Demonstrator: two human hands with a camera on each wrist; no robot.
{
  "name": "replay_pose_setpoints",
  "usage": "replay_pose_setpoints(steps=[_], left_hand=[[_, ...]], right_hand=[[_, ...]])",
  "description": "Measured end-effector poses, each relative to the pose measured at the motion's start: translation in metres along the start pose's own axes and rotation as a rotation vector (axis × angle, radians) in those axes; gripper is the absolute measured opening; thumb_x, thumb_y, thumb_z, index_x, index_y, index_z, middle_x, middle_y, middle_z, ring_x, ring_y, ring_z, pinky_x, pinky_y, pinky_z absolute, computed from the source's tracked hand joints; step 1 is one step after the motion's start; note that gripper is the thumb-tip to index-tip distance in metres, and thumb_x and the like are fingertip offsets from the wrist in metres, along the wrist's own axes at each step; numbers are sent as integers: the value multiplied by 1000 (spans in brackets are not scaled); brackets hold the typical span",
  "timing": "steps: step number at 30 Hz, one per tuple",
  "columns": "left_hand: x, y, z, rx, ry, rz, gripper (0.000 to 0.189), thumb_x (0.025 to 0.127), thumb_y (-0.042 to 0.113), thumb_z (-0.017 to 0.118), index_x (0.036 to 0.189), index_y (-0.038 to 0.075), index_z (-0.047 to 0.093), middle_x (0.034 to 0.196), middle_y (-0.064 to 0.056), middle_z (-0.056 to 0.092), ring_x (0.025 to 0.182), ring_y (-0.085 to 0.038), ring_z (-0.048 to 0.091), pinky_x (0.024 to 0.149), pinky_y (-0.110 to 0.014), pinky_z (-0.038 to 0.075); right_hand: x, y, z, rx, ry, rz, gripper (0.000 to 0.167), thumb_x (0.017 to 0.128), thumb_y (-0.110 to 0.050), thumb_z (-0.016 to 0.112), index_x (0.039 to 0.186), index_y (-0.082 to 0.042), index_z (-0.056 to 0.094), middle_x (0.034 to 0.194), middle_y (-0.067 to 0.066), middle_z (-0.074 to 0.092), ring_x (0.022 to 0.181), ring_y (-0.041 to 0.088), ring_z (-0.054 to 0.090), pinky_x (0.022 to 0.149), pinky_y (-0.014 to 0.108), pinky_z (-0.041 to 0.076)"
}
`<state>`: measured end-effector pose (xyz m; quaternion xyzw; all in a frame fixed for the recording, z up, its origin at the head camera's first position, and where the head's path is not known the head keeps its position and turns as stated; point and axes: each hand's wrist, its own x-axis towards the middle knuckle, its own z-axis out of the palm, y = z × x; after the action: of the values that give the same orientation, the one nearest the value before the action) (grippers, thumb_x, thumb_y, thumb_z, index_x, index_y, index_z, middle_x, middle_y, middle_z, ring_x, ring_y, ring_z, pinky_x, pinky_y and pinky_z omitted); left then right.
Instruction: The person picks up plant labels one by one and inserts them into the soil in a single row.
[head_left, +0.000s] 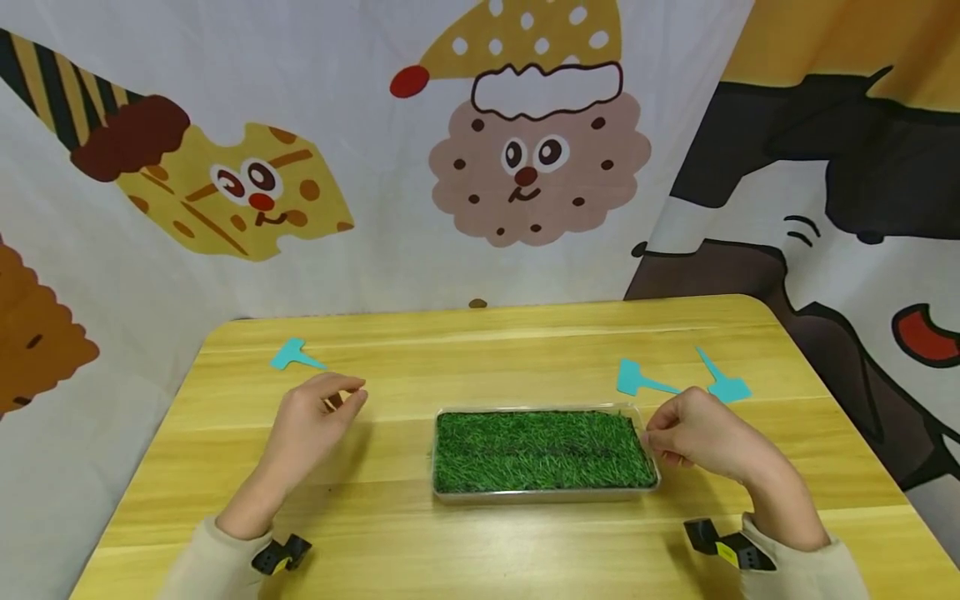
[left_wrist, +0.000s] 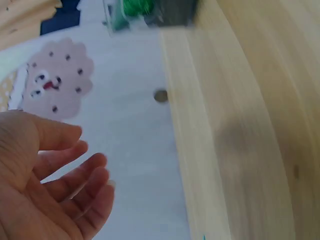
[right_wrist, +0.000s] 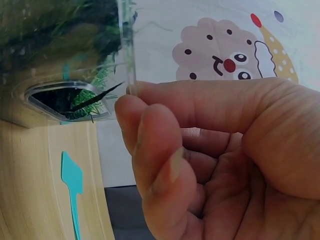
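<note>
Yellow wooden tabletop [head_left: 525,550] is leaving room before your rectangular clear-plastic tray [head_left: 547,497] of green grass [head_left: 540,450]. Your left hand [head_left: 311,417] is hovering leftward, fingers loosely curled; your right hand [head_left: 705,433] is pinching the tray's right edge. Only the right wrist view is showing its oval end opening [right_wrist: 60,102]. Flat turquoise tags [head_left: 632,379] are lying beyond.

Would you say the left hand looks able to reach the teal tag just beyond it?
Probably yes: the left hand looks empty, and nothing stands between it and the teal tag.
</note>
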<state>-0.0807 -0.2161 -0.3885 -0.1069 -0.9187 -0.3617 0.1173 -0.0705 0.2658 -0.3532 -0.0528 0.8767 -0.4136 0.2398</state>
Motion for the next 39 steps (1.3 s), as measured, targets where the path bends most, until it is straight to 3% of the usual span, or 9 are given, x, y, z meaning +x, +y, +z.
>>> replay_pose_setpoints(steps=[5,10,16,25,39], left_hand=[[13,-24,-13,46,58,-45,19,98,5,72,115,-3,76,99,-14,71,72,-19,56,56,-28,45],[29,-49,-25,104,22,-105,30,102,11,68,126,-7,70,112,-26,68,82,-30,59,63,-35,45],[46,-74,-34,152,-14,-145,39,102,13,66,132,-12,64,126,-35,62,97,-45,64,74,-54,53],[63,-100,-42,187,-160,-267,57,105,25,63,142,-15,51,141,-43,48,123,-61,49,96,-72,44],[82,-130,-44,299,-293,-351,63,105,31,58,144,-17,47,139,-42,51,119,-62,52,88,-70,48]], right_hand=[[1,1,1,13,-11,-12,22,98,-3,69,77,-1,74,66,10,64,57,22,53,57,32,46],[1,1,0,17,-20,-30,22,98,-3,69,76,-1,73,62,7,60,55,19,51,57,33,47],[1,2,-1,13,-18,-34,22,98,-4,70,76,-2,73,61,7,59,53,17,48,56,32,45],[1,3,0,18,-10,-32,19,97,-4,70,79,-1,74,62,6,60,54,17,51,55,33,47],[1,6,0,29,-4,-20,17,98,-5,70,82,-1,76,64,8,62,56,20,53,54,33,48]])
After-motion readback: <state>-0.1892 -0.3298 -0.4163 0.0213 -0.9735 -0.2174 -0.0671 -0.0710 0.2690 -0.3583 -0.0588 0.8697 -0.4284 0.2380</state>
